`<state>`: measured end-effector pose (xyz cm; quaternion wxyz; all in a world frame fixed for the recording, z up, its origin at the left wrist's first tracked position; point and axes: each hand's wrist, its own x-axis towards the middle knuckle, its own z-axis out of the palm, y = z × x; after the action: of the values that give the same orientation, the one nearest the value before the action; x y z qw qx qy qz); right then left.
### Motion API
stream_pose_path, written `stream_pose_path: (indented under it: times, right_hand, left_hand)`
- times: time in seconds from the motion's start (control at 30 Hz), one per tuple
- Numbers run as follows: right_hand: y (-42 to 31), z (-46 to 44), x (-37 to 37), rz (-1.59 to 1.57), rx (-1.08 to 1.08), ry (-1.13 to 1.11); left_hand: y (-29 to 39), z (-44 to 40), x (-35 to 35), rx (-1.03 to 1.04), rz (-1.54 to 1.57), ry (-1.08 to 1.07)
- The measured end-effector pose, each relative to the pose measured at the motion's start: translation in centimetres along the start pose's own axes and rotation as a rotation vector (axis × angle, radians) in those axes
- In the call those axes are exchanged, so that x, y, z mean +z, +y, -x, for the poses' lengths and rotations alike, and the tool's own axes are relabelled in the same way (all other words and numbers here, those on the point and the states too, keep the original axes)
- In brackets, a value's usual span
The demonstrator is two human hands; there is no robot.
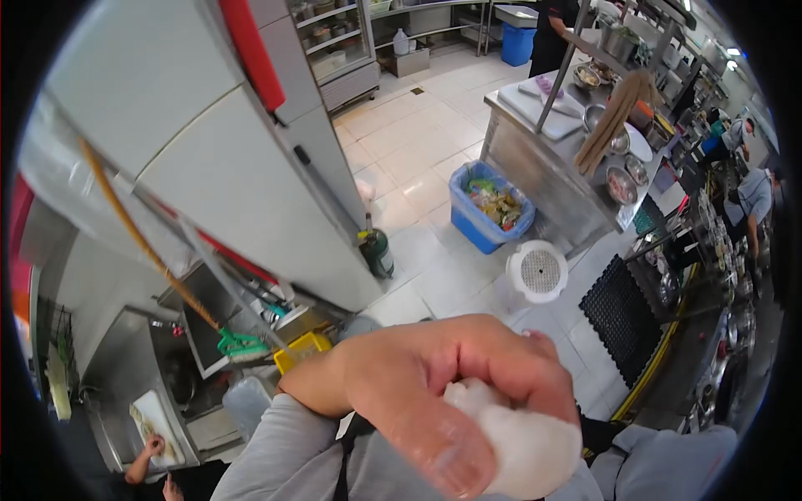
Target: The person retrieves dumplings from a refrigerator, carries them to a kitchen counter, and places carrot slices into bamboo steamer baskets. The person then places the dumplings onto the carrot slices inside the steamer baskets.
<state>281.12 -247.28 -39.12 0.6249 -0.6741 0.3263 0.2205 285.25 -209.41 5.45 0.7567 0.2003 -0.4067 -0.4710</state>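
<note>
Close to the camera, my left hand [451, 384] is closed around a smooth, whitish, rounded lump [535, 447]. The thumb presses on its near side and the curled fingers wrap over the far side. Part of the lump is hidden in the hand, and its exact kind cannot be made out. My right hand does not show. A grey sleeve or garment [668, 463] is visible at the lower right.
A blue bin [474, 227] with food scraps stands by a steel worktable [535, 167] holding bowls and a cutting board. A white perforated-top container [537, 271], a black mat [626, 313] and a green cylinder [378, 253] are on the floor. Co-workers stand right, back and lower left [149, 451].
</note>
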Motion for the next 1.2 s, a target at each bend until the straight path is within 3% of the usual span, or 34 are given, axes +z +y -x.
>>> stream_pose_path:
  times: [0.1,0.17,0.23,0.3,0.33,0.5,0.57,0.67,0.77,0.83,0.93,0.97,1.03,1.1,1.2]
  right_hand:
    - [4.3,-4.5,-0.8,-0.033,0.091,-0.027]
    - [14.7,-10.4,-4.3,0.01,0.185,-0.11]
    - [16.6,-8.0,-4.1,0.102,0.378,0.068]
    - [15.9,-4.8,-4.7,1.433,0.076,-0.416]
    - [14.9,-4.2,-4.3,1.503,0.025,-0.463]
    - [7.5,-7.4,-2.9,1.035,0.063,-0.236]
    - [5.0,-9.8,-2.4,0.992,-0.022,-0.212]
    - [1.4,-14.2,-1.8,1.031,-0.251,-0.212]
    - [-3.0,-22.0,-1.1,1.186,-0.449,-0.245]
    - [-6.7,-31.7,-0.6,1.445,-0.411,-0.382]
    - [-18.1,-41.9,1.0,1.187,-0.457,-0.369]
    - [-21.9,-44.8,2.7,1.376,-0.674,-0.365]
    - [-33.7,-44.6,9.1,0.024,0.242,-0.08]
    - [-38.4,-49.2,11.2,0.162,0.17,-0.225]
    - [-43.8,-53.3,14.7,0.532,-0.019,-0.176]
  left_hand:
    - [5.2,-0.2,-4.6,-0.035,0.095,0.003]
    - [7.9,-1.1,-7.9,-0.009,0.118,0.002]
    - [10.9,-2.2,-10.3,-0.015,0.238,0.051]
    - [13.4,-2.9,-13.5,-0.104,0.318,0.076]
    - [14.6,-3.4,-15.6,-0.171,0.303,0.064]
    - [19.3,-5.1,-26.0,-0.212,0.154,0.076]
    - [21.3,-5.3,-30.0,-0.216,0.084,0.135]
    - [24.3,-7.6,-34.8,-0.204,0.278,0.237]
    - [28.6,-11.1,-41.7,-0.049,-0.114,-0.04]
    - [31.3,-12.0,-43.7,-0.049,-0.117,0.149]
    - [34.5,-10.4,-50.0,0.024,-0.036,0.232]
    - [34.9,-9.0,-52.6,0.073,0.068,0.253]
    - [35.6,-7.6,-57.6,0.241,0.184,0.296]
    - [37.4,-5.1,-62.3,0.291,0.243,0.469]
    - [40.6,-1.9,-69.5,0.346,0.32,0.667]
